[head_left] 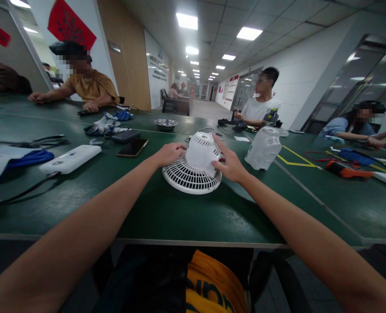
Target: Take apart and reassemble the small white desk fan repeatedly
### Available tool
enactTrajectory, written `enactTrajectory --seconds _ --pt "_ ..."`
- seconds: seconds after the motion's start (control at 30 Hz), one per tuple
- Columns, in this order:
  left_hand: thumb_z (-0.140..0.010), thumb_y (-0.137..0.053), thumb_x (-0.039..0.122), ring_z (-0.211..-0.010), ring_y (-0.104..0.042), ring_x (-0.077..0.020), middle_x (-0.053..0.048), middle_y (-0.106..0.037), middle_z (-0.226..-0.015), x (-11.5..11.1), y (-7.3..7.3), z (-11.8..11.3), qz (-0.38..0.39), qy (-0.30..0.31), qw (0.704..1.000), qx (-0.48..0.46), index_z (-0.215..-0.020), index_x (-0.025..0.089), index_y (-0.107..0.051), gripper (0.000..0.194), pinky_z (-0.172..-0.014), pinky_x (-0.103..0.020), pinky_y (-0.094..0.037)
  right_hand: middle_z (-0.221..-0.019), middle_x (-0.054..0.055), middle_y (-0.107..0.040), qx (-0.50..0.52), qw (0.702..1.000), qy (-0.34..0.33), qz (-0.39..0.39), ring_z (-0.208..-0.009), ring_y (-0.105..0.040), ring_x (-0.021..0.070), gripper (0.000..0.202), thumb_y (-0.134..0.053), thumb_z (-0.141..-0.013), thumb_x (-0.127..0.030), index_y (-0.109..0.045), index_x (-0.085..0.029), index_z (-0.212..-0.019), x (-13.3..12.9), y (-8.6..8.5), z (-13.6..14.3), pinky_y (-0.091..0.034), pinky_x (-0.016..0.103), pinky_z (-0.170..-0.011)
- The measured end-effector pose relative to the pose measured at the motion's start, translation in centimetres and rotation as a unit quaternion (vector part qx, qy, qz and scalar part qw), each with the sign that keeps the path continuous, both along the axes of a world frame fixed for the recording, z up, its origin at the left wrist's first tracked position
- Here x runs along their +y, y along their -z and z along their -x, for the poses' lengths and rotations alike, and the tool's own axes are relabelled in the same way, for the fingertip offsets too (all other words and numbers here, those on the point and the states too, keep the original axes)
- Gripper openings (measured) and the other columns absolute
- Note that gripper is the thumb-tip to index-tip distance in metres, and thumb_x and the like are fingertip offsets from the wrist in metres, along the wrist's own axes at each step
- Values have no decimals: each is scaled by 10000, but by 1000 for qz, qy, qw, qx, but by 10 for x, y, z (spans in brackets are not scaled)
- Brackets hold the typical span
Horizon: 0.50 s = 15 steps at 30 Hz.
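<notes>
A white fan part with a round slotted grille (193, 181) and a domed housing (201, 152) on top lies on the green table in front of me. My left hand (170, 154) rests at the grille's upper left edge, its fingers bent against the left side of the housing. On the right side, my right hand (230, 163) has its thumb and fingers apart around the housing. A thin cable loop shows behind the dome. Further right, a separate white vented housing (263, 148) stands upright, touched by neither hand.
On the left of the table (140, 221) are a white power bank (70, 159) with a cable, a phone (132, 148), and gloves. A metal bowl (166, 124) sits behind. An orange-black meter (348, 170) lies right. Several people sit around the table.
</notes>
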<state>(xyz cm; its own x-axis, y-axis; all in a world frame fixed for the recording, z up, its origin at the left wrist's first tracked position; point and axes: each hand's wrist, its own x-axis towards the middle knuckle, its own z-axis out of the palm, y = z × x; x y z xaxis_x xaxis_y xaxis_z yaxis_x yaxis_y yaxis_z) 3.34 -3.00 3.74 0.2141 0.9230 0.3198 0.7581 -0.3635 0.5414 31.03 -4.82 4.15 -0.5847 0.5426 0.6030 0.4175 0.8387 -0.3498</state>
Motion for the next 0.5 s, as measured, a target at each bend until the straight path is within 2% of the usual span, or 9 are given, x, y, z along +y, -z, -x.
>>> enactTrajectory --seconds 0.1,0.17,0.2,0.27,0.37,0.5 --pt "-836 -436 338 -1143 -580 -263 -75 -671 -1207 -4 -5 -5 -27 105 990 -88 -1134 179 -681 417 -1023 -396 -386 -1579 35 -258 5 1000 -1 3 -1253 -466 386 858 -567 -805 -380 -122 -329 -1538 -3 0 -1 -564 539 -848" --pt "-840 -468 370 -1117 -594 -256 -89 -668 -1206 -11 -9 -8 -3 202 972 -120 -1194 163 -648 448 -999 -400 -413 -1582 33 -249 22 999 -5 24 -1260 -459 391 858 -586 -798 -396 -146 -340 -1532 -5 -1 -2 -574 531 -824" --pt "-833 -501 405 -1089 -609 -258 -100 -671 -1195 -15 -12 -9 9 225 966 -127 -1213 156 -632 473 -968 -400 -438 -1580 31 -255 31 999 -9 39 -1261 -458 392 855 -598 -795 -406 -162 -347 -1528 -7 -1 -2 -574 535 -821" --pt "-781 -600 475 -1049 -627 -267 -117 -677 -1180 -22 -17 -12 14 225 968 -107 -1221 156 -621 545 -912 -397 -472 -1569 28 -279 46 996 -20 76 -1259 -466 388 855 -634 -784 -425 -197 -363 -1516 -10 -2 -1 -562 555 -847" --pt "-649 -739 519 -986 -648 -282 -125 -697 -1124 -28 -22 -14 -9 175 984 -40 -1160 160 -659 630 -846 -394 -496 -1530 32 -353 67 989 -26 126 -1231 -501 374 897 -710 -740 -442 -241 -371 -1502 -13 -3 1 -525 589 -910" --pt "-609 -766 538 -904 -668 -279 -115 -721 -1033 -31 -26 -15 -12 154 988 0 -1096 160 -698 620 -791 -396 -506 -1445 50 -470 75 985 -23 154 -1189 -537 364 928 -756 -702 -443 -286 -341 -1496 -13 -3 1 -489 609 -954"
